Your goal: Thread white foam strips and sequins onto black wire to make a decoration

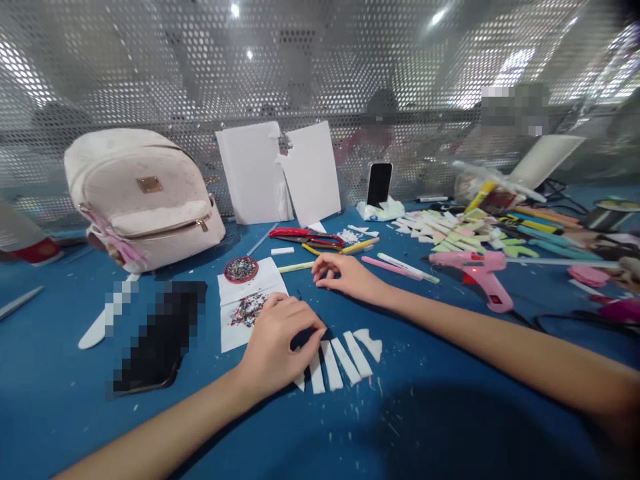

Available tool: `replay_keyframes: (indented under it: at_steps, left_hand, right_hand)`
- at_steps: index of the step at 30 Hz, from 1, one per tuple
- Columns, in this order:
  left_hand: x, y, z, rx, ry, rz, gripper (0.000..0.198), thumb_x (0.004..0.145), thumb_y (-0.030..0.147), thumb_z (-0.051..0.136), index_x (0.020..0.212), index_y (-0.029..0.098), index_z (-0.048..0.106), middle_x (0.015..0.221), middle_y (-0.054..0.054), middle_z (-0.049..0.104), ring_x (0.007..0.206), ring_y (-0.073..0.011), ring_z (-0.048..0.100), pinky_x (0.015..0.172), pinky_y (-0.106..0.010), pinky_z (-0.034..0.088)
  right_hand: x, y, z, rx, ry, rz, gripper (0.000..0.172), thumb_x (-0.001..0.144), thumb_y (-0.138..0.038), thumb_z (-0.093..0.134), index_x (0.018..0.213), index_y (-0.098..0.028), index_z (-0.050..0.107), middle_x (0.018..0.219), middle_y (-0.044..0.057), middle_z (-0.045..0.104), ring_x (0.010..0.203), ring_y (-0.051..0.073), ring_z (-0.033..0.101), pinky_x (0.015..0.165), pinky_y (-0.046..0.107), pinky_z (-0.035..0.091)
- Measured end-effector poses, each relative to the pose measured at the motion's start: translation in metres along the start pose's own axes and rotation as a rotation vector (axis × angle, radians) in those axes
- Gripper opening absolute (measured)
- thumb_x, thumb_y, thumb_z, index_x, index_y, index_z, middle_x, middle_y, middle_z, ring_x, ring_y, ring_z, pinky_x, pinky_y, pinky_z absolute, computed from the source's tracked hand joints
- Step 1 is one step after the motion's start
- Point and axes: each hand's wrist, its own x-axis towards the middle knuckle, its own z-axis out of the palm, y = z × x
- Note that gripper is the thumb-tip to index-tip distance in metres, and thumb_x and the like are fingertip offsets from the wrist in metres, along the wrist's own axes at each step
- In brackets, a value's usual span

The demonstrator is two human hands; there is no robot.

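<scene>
My left hand rests above a row of white strips, its thumb and index finger pinched together at the strips' upper ends. Whatever may be between those fingertips is too small to make out. Several strips lie side by side, with an irregular white scrap at their right end. Beyond them, my right hand hovers low over the table, fingers loosely curled and slightly apart, nothing visible in them. Beside my left hand lies a white paper sheet with loose colourful glitter and a red-rimmed round dish of glitter.
A pink glue gun with a lit red light lies right. Red-handled scissors, markers and heaped pale cut pieces lie behind my hands. A white backpack and a dark phone are left; white boards stand behind.
</scene>
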Motion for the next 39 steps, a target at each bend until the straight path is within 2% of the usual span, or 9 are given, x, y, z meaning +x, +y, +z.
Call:
replay_keyframes:
  at_steps: [5,12,17,20,22,26,33,39]
  left_hand:
    - [0.0,0.0,0.001,0.021,0.013,0.018,0.017,0.092,0.013,0.054,0.081,0.021,0.064,0.079,0.0,0.07,0.076,-0.0173,0.06,0.081,-0.038,0.038]
    - [0.0,0.002,0.0,0.027,0.024,0.017,0.017,0.091,0.014,0.054,0.081,0.021,0.065,0.079,0.0,0.07,0.077,-0.0174,0.062,0.081,-0.038,0.039]
    - [0.001,-0.001,0.001,-0.022,0.05,-0.021,0.017,0.091,0.014,0.055,0.08,0.021,0.065,0.08,0.0,0.071,0.077,-0.0173,0.062,0.081,-0.038,0.041]
    - [0.002,-0.004,0.001,-0.05,0.06,-0.049,0.017,0.09,0.012,0.055,0.078,0.021,0.064,0.08,0.001,0.071,0.077,-0.0175,0.062,0.081,-0.039,0.041]
    - [0.002,-0.005,0.002,-0.054,0.061,-0.068,0.017,0.09,0.012,0.056,0.078,0.021,0.064,0.079,0.001,0.071,0.077,-0.0174,0.062,0.081,-0.04,0.041]
    - [0.003,-0.005,0.001,-0.063,0.053,-0.104,0.016,0.089,0.012,0.057,0.079,0.021,0.064,0.079,0.001,0.07,0.076,-0.0172,0.062,0.082,-0.04,0.042]
    - [0.003,-0.006,0.0,-0.077,0.046,-0.123,0.017,0.092,0.016,0.054,0.08,0.022,0.064,0.079,0.0,0.071,0.077,-0.0183,0.062,0.08,-0.041,0.042]
    - [0.004,-0.006,0.0,-0.063,0.044,-0.108,0.017,0.092,0.016,0.054,0.081,0.023,0.065,0.08,0.001,0.071,0.076,-0.0175,0.062,0.08,-0.04,0.04]
  right_hand:
    - [0.01,-0.005,0.0,-0.08,-0.05,-0.011,0.021,0.078,-0.01,0.065,0.098,-0.014,0.06,0.08,0.002,0.07,0.06,0.01,0.055,0.06,0.023,0.043]
    - [0.006,-0.011,-0.004,-0.115,-0.143,-0.042,0.022,0.08,-0.006,0.06,0.1,-0.016,0.061,0.08,0.001,0.066,0.068,0.012,0.059,0.064,0.024,0.045]
    - [-0.018,-0.025,0.0,-0.07,-0.079,-0.051,0.012,0.087,-0.009,0.054,0.097,-0.017,0.056,0.085,0.001,0.063,0.074,0.012,0.061,0.07,0.026,0.049]
    - [-0.036,-0.03,0.0,0.051,-0.06,0.02,0.007,0.087,-0.014,0.06,0.091,-0.017,0.055,0.084,-0.001,0.06,0.072,0.012,0.061,0.069,0.026,0.049]
    - [-0.046,-0.029,0.001,0.168,-0.056,0.087,0.01,0.086,-0.017,0.063,0.089,-0.018,0.053,0.083,-0.002,0.059,0.071,0.011,0.062,0.068,0.026,0.05]
    - [-0.058,-0.022,0.003,0.302,-0.008,0.114,0.02,0.082,-0.022,0.072,0.087,-0.018,0.052,0.084,-0.001,0.062,0.073,0.011,0.064,0.073,0.027,0.052]
    - [-0.065,-0.023,0.009,0.383,0.079,0.078,0.029,0.075,-0.027,0.08,0.088,-0.019,0.055,0.084,-0.001,0.064,0.079,0.014,0.066,0.08,0.031,0.056]
    - [-0.069,-0.032,0.012,0.365,0.162,0.02,0.027,0.076,-0.023,0.08,0.089,-0.02,0.057,0.083,0.0,0.064,0.079,0.014,0.068,0.08,0.031,0.057]
